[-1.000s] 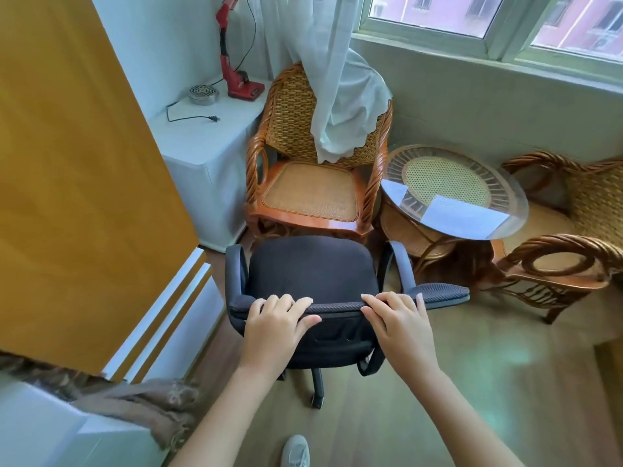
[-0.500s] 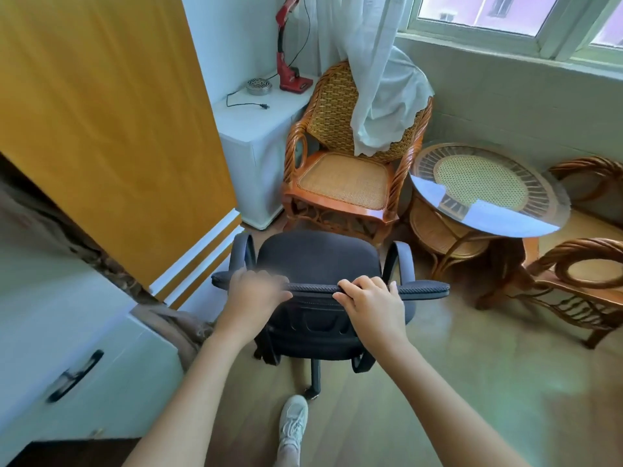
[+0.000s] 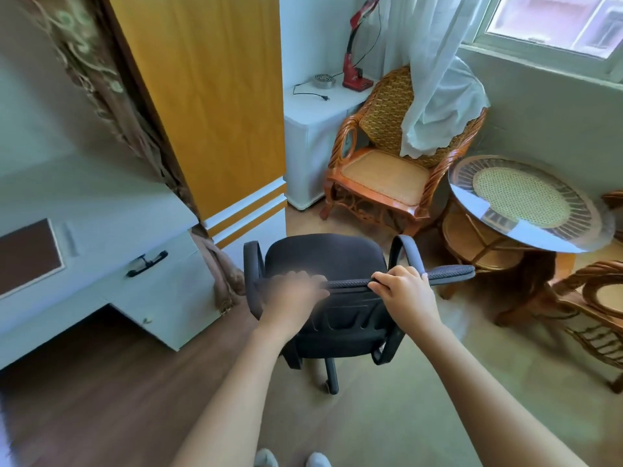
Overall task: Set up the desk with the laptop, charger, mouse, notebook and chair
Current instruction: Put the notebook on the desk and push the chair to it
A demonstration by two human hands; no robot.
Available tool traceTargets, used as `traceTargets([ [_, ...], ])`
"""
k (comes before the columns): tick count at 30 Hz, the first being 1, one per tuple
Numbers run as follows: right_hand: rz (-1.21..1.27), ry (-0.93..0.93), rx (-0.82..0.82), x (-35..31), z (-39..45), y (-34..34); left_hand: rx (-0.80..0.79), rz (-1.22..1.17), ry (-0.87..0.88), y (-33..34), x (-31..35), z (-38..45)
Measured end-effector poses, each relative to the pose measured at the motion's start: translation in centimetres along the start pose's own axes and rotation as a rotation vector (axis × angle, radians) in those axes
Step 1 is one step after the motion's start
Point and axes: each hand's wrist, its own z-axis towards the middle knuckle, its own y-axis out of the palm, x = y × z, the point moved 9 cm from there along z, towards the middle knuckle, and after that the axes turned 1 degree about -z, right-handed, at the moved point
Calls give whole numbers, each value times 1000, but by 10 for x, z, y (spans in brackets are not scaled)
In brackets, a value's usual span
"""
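A black office chair (image 3: 325,257) with armrests and a wheeled base stands in the middle of the floor, its back towards me. My right hand (image 3: 406,293) grips the top edge of the backrest, fingers curled over it. My left hand (image 3: 295,293) is blurred by motion and lies on the same top edge further left; its grip cannot be made out. A white desk (image 3: 101,203) with a drawer and a black handle stands at the left. A brown pad (image 3: 28,256) lies on its top at the frame's left edge.
A yellow wardrobe door (image 3: 215,96) rises behind the desk. A rattan armchair (image 3: 391,163) and a round glass-topped table (image 3: 526,203) stand beyond the office chair, with another rattan chair (image 3: 600,305) at the right. A white cabinet (image 3: 320,106) carries a red lamp.
The office chair has rolled back from the rattan chair with both hands on its backrest. The view has swung left, and the white desk has come into sight.
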Motion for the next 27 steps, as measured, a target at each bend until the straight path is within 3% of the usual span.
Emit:
traceTargets([
  [20, 109, -1, 58, -65, -225, 19, 259, 125, 59, -21, 7, -224],
  [27, 86, -99, 78, -88, -272, 21, 326, 199, -5, -25, 7, -293],
])
